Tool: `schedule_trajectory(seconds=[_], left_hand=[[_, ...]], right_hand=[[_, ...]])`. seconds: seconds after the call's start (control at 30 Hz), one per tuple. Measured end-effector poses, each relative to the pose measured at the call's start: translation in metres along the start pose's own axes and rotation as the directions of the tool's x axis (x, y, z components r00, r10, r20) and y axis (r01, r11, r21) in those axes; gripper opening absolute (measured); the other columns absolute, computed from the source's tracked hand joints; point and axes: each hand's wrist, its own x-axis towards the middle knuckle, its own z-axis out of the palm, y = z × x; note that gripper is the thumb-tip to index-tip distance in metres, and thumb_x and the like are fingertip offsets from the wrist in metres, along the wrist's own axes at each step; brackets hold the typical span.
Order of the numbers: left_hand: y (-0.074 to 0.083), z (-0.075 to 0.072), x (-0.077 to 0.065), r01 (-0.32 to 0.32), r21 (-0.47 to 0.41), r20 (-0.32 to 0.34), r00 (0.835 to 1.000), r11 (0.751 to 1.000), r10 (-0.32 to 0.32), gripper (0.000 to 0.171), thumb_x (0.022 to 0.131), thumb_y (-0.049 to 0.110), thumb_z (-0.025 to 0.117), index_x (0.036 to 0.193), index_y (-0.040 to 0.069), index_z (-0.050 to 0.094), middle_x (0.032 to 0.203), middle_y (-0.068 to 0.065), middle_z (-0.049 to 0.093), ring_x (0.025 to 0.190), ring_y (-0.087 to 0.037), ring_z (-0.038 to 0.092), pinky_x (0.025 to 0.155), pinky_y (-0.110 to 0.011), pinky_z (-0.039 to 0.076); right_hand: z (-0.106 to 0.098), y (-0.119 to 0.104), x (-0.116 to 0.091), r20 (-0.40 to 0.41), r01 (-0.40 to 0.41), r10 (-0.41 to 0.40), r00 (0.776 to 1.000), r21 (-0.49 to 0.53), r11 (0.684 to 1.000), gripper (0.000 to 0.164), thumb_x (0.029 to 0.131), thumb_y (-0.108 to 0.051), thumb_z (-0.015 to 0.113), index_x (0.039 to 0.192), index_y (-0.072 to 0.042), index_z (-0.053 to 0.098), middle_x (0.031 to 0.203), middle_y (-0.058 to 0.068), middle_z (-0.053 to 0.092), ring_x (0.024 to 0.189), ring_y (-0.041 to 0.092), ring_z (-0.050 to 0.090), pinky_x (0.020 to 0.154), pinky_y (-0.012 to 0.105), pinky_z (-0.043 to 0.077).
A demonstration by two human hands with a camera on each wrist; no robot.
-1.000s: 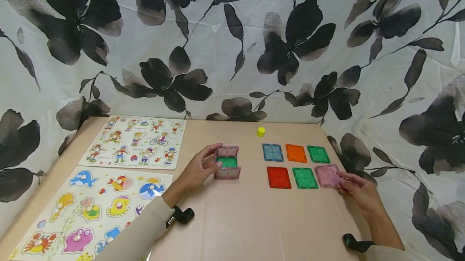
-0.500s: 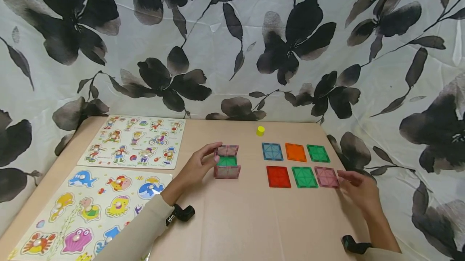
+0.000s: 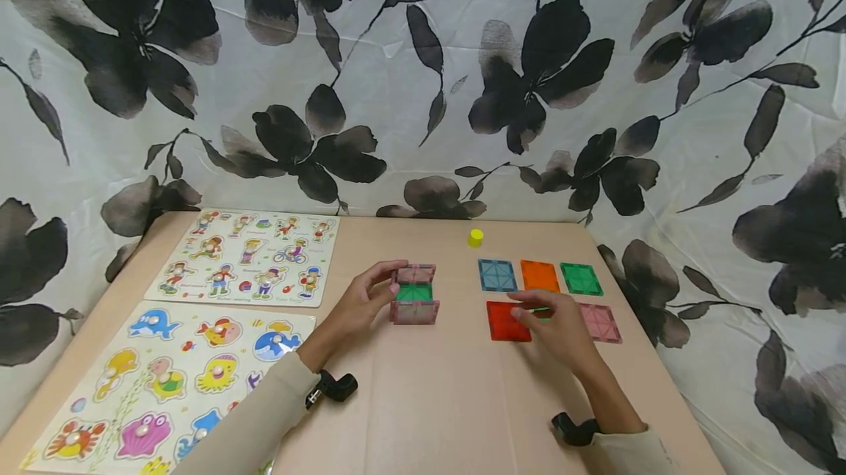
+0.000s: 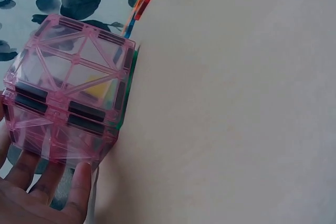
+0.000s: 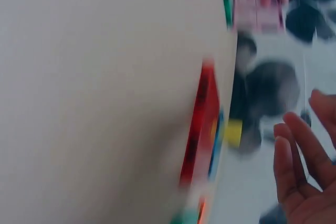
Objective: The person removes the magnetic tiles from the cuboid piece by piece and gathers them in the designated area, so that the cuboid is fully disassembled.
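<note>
My left hand (image 3: pixel 353 302) holds the left side of a small structure of magnetic tiles, its fingertips against a pink side in the left wrist view. The structure has upright pink tiles (image 3: pixel 415 313) around a green base tile (image 3: pixel 415 292). My right hand (image 3: pixel 558 324) hovers over the lower row of loose tiles. Its thumb and fingers stand apart at the right edge of a red tile (image 3: pixel 504 321). Beneath that hand a green tile (image 3: pixel 543 312) is mostly hidden. In the right wrist view the fingers are spread, and the red tile (image 5: pixel 202 124) is blurred.
A blue tile (image 3: pixel 498 276), an orange tile (image 3: pixel 540 277) and another green tile (image 3: pixel 581 280) form the back row. A loose pink tile (image 3: pixel 601 323) lies right of my right hand. Behind them stands a yellow cylinder (image 3: pixel 475 238). Two picture boards (image 3: pixel 247 255) cover the table's left side.
My right hand has let go of the loose pink tile, which now lies flat in the row, and has moved left to the red tile. The left hand stays at the structure.
</note>
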Motion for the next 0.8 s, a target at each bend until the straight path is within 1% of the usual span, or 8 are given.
schedule_trajectory(seconds=[0.07,0.17,0.23,0.3,0.4,0.47,0.57,0.8], left_hand=[[0.0,0.0,0.0,-0.001,0.007,-0.002,1.0,1.0,0.001,0.048,0.109,0.003,0.054,0.156,0.007,0.048,0.16,-0.014,0.051,0.156,-0.038,0.04,0.127,-0.063,0.034],[0.0,0.0,0.0,0.004,0.005,0.0,1.0,1.0,-0.004,0.047,0.11,0.004,0.054,0.157,0.007,0.048,0.16,-0.014,0.051,0.156,-0.039,0.04,0.126,-0.064,0.034],[-0.001,0.0,0.0,0.005,0.002,0.001,1.0,1.0,-0.005,0.048,0.11,0.003,0.054,0.158,0.005,0.046,0.16,-0.014,0.052,0.156,-0.039,0.04,0.127,-0.064,0.034],[-0.002,0.0,0.001,0.011,-0.002,0.003,1.0,1.0,-0.011,0.049,0.11,0.005,0.054,0.158,0.006,0.046,0.16,-0.013,0.052,0.156,-0.038,0.04,0.127,-0.063,0.034],[-0.003,0.001,0.001,0.01,-0.022,0.007,1.0,1.0,-0.01,0.048,0.11,0.006,0.055,0.158,0.007,0.047,0.16,-0.014,0.052,0.155,-0.039,0.042,0.127,-0.063,0.034],[-0.002,0.001,0.001,0.01,-0.026,0.005,1.0,1.0,-0.01,0.047,0.11,0.008,0.055,0.156,0.009,0.049,0.16,-0.014,0.051,0.155,-0.039,0.041,0.127,-0.062,0.034],[-0.002,0.001,0.001,0.009,-0.023,-0.003,1.0,1.0,-0.009,0.045,0.11,0.006,0.055,0.155,0.008,0.051,0.16,-0.015,0.051,0.155,-0.039,0.041,0.127,-0.062,0.034],[-0.002,0.001,0.001,-0.007,-0.003,-0.007,1.0,1.0,0.007,0.047,0.109,0.001,0.054,0.155,0.005,0.049,0.159,-0.018,0.052,0.154,-0.041,0.042,0.126,-0.063,0.035]], right_hand=[[0.017,-0.017,0.006,0.076,0.026,-0.03,0.997,0.056,0.998,0.029,0.097,-0.013,0.079,0.126,-0.017,0.079,0.131,0.004,0.076,0.118,0.029,0.071,0.092,0.026,0.062],[0.04,-0.038,0.013,0.166,0.065,-0.085,0.982,0.124,0.99,0.029,0.096,-0.01,0.079,0.124,-0.016,0.08,0.141,0.002,0.072,0.13,0.032,0.067,0.098,0.038,0.063],[0.052,-0.05,0.016,0.203,0.091,-0.12,0.972,0.147,0.985,0.029,0.095,-0.008,0.08,0.122,-0.017,0.081,0.144,0.002,0.07,0.136,0.032,0.064,0.101,0.043,0.062],[0.063,-0.057,0.02,0.225,0.118,-0.152,0.962,0.155,0.981,0.028,0.095,-0.008,0.079,0.121,-0.018,0.081,0.144,0.002,0.07,0.137,0.031,0.063,0.105,0.048,0.06],[0.073,-0.062,0.023,0.235,0.122,-0.155,0.96,0.148,0.981,0.027,0.095,-0.007,0.079,0.118,-0.021,0.083,0.136,0.0,0.074,0.132,0.029,0.066,0.105,0.047,0.06],[0.079,-0.063,0.025,0.237,0.113,-0.143,0.961,0.136,0.984,0.026,0.095,-0.008,0.079,0.117,-0.021,0.083,0.129,-0.003,0.077,0.126,0.026,0.068,0.104,0.045,0.061],[0.086,-0.066,0.026,0.224,0.109,-0.134,0.965,0.117,0.987,0.023,0.095,-0.008,0.08,0.112,-0.023,0.084,0.119,-0.006,0.079,0.117,0.021,0.07,0.1,0.04,0.063],[0.094,-0.069,0.024,0.151,0.185,-0.202,0.968,0.117,0.976,0.024,0.091,-0.001,0.081,0.098,-0.022,0.086,0.1,-0.011,0.079,0.099,0.013,0.072,0.089,0.03,0.064]])
